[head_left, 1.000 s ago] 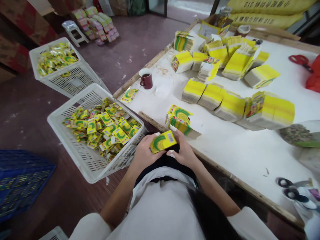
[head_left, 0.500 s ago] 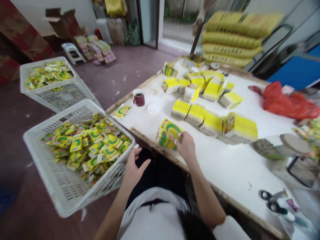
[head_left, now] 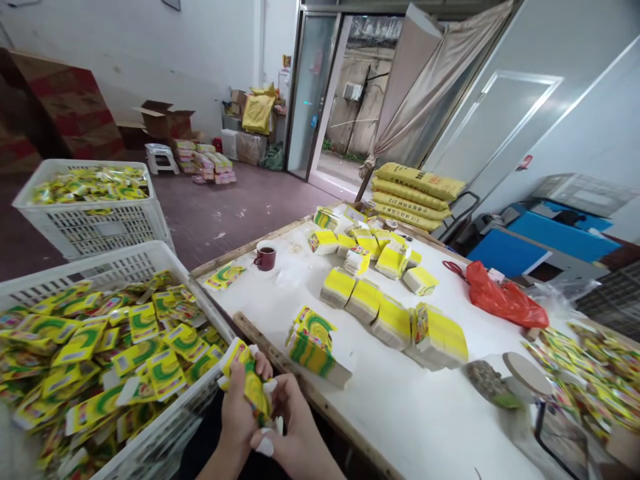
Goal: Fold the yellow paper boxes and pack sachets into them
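Both hands meet low in the view, just off the table's near edge. My left hand [head_left: 239, 410] and my right hand [head_left: 293, 433] are closed together around one flat yellow-and-green carton [head_left: 249, 379], which stands tilted between them. A stack of the same flat cartons [head_left: 313, 347] lies on the white table [head_left: 430, 413] just right of my hands. To the left, touching my left hand's side, a white plastic basket [head_left: 150, 257] is filled with several folded yellow-green boxes [head_left: 120, 347].
Bundles of yellow flat cartons [head_left: 390, 320] lie across the table's middle, with a dark red mug [head_left: 265, 256], a red plastic bag [head_left: 503, 300] and a plastic jar [head_left: 505, 383]. A second filled white basket [head_left: 90, 207] stands behind. Yellow sacks [head_left: 415, 197] lie by the doorway.
A second ago both hands held a folded box; it went, my right hand reached the stack, and now both hands hold a fresh flat carton. The camera has tilted upward.
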